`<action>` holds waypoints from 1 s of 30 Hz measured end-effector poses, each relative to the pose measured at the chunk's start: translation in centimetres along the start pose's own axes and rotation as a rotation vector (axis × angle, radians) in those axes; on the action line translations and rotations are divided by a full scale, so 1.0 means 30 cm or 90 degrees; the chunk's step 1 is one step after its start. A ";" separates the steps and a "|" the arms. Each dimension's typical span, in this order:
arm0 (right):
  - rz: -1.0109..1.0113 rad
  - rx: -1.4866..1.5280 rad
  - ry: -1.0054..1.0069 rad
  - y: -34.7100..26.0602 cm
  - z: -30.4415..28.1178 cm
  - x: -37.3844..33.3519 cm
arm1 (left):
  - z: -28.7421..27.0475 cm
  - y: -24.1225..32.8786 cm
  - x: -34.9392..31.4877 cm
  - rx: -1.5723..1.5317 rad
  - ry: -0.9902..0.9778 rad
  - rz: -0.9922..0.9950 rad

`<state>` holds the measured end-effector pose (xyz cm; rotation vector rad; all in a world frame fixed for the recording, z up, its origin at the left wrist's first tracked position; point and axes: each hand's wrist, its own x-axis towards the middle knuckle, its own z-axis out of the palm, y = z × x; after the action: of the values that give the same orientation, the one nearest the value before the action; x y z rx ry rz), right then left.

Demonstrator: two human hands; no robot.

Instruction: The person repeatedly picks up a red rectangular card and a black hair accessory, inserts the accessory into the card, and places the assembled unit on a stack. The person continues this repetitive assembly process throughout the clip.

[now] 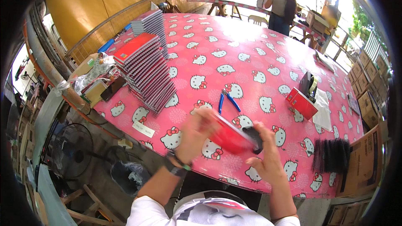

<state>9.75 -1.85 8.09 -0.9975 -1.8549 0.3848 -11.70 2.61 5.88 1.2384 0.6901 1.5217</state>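
Observation:
My left hand (pixel 196 133) is closed on the near-left end of a red notebook (pixel 230 135), which is smeared by motion and tilted above the table. Beside the notebook's right end is my right hand (pixel 269 154), its thumb and fingers spread apart. A dark, blurred piece (pixel 253 139) sits between the notebook and those fingers; its kind and whether the hand bears it are unclear. Just beyond the notebook lie blue-handled pliers (pixel 228 100), their handles apart. To the left rises a tall stack of red spiral-bound notebooks (pixel 144 73).
Behind that stack stands another notebook stack (pixel 150 24). On the right are a red booklet (pixel 301 102), a tape dispenser (pixel 309 84), black binding coils (pixel 331 155) and a cardboard box (pixel 361 165). A paper slip (pixel 143 129) lies near the table's left edge. A person (pixel 281 8) stands far back.

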 end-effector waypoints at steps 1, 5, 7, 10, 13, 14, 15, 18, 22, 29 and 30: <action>-0.006 -0.035 -0.029 0.027 -0.039 -0.008 | -0.101 0.029 0.072 -0.076 -0.021 0.190; 0.075 -0.090 -0.001 0.089 -0.170 -0.042 | -0.305 0.495 0.312 0.492 0.418 0.356; 0.084 -0.097 -0.053 0.124 -0.181 -0.070 | -0.499 0.695 0.451 0.559 0.449 0.478; 0.104 -0.097 -0.005 0.135 -0.184 -0.120 | -0.656 0.880 0.650 1.241 0.382 0.719; 0.166 -0.075 0.034 0.139 -0.172 -0.140 | -0.550 0.811 0.816 1.486 0.144 0.693; 0.146 -0.066 0.031 0.138 -0.154 -0.133 | -0.547 0.738 0.879 1.556 0.108 0.674; 0.127 -0.057 0.026 0.136 -0.129 -0.125 | -0.545 0.672 0.926 1.475 -0.091 0.708; 0.083 -0.026 0.015 0.137 -0.082 -0.119 | -0.506 0.356 0.944 1.449 -0.185 0.267; 0.098 0.001 0.025 0.156 -0.074 -0.145 | -0.601 0.387 0.965 1.209 -0.012 0.250; 0.180 -0.058 0.046 0.208 -0.163 -0.193 | -0.614 0.557 0.811 1.128 -0.182 -0.352; 0.177 -0.064 0.044 0.228 -0.177 -0.196 | -0.623 0.538 0.802 1.101 -0.178 -0.327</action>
<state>18.74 -2.99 2.85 -1.3284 -1.6907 0.4192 -33.83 22.79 22.94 2.0873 2.0730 -0.0114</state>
